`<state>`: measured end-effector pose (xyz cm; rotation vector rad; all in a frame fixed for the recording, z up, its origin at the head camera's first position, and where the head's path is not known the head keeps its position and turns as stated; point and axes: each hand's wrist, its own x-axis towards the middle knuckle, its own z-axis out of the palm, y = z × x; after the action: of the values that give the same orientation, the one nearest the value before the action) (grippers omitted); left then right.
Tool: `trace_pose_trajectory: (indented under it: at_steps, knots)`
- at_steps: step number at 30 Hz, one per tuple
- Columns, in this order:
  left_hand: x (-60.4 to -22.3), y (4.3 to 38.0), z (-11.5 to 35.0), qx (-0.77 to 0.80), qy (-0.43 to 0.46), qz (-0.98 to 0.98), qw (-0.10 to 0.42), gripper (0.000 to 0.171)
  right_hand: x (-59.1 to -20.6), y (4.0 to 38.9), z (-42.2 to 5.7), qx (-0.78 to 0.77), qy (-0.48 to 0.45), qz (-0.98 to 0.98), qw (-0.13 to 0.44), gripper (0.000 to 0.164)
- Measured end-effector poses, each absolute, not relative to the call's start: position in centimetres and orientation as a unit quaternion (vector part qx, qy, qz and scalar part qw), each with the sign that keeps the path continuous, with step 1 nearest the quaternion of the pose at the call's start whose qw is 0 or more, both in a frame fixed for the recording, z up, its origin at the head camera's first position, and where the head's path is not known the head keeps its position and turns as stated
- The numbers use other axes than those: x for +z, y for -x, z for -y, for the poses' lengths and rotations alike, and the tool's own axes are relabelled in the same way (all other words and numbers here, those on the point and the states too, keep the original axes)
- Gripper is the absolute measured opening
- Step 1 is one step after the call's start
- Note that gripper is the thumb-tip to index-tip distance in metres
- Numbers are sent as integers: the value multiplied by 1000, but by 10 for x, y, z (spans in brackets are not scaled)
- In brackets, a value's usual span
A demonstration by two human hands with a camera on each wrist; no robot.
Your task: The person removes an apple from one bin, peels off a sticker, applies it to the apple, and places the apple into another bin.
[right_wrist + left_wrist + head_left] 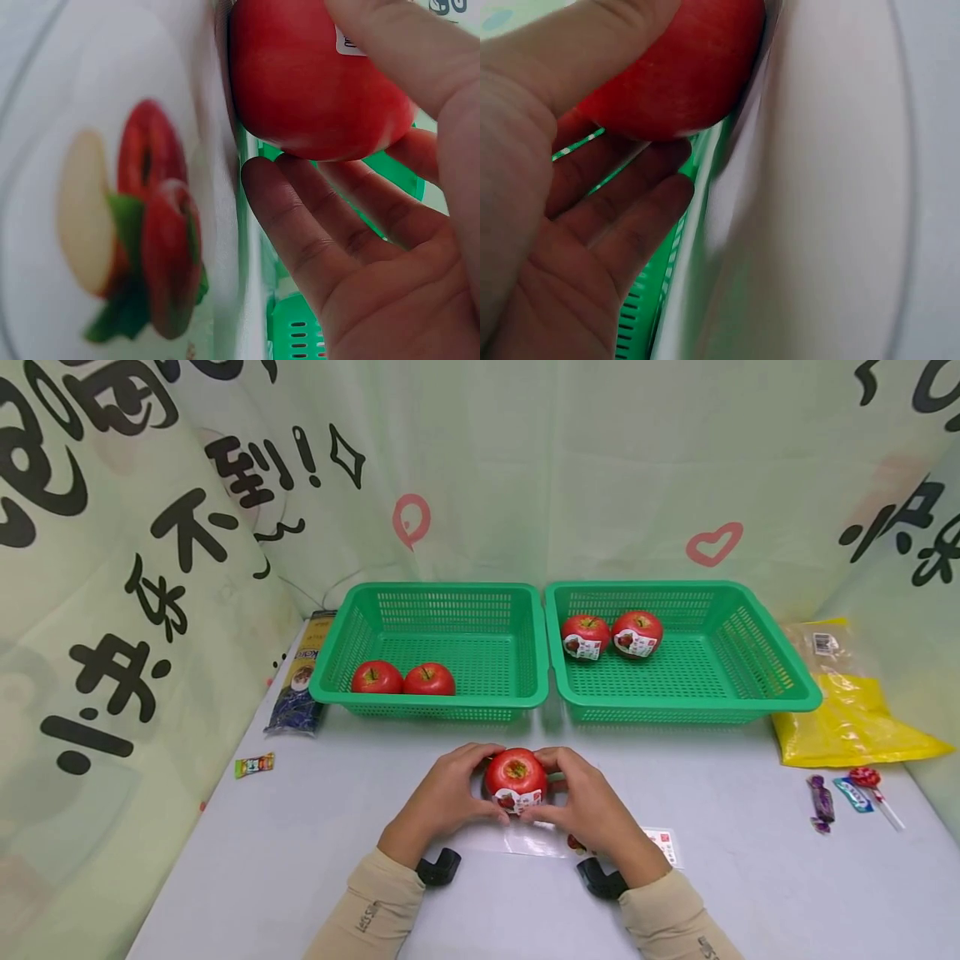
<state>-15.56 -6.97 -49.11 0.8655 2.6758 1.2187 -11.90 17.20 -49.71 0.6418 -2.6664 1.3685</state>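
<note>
A red apple [517,768] with a printed white label [508,800] around its front sits upright near the table's middle. My left hand [453,789] holds it from the left, my right hand [581,802] from the right. Both thumbs are at the label's ends, while the other fingers reach round the far side. Under and in front of the apple lies a shiny label sheet [536,841], partly covered by the right hand. In the right wrist view, this sheet's printed apple picture [161,225] shows close up.
Behind stand two green baskets: the left basket [427,701] contains two plain apples [430,679], the right basket [697,703] two labelled apples [637,634]. A dark blue pack [296,693] and small candy [254,765] lie left; a yellow bag [847,718], wrapped sweets [822,803] and lollipop [866,778] right.
</note>
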Motion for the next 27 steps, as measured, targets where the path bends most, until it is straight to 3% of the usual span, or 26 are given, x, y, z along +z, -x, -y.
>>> trace_pose_trajectory:
  at_steps: [9, 18, 27]
  knots:
    - [-489, 157, 69, 409, -275, -869, 46, 84, -495, 120, -173, 454, -195, 869, 30, 72]
    - [-486, 155, 67, 416, -300, -858, 38, 82, -494, 120, -175, 458, -186, 869, 10, 100]
    - [-481, 147, 55, 452, -352, -818, -56, 76, -489, 118, -179, 575, -163, 799, -65, 97]
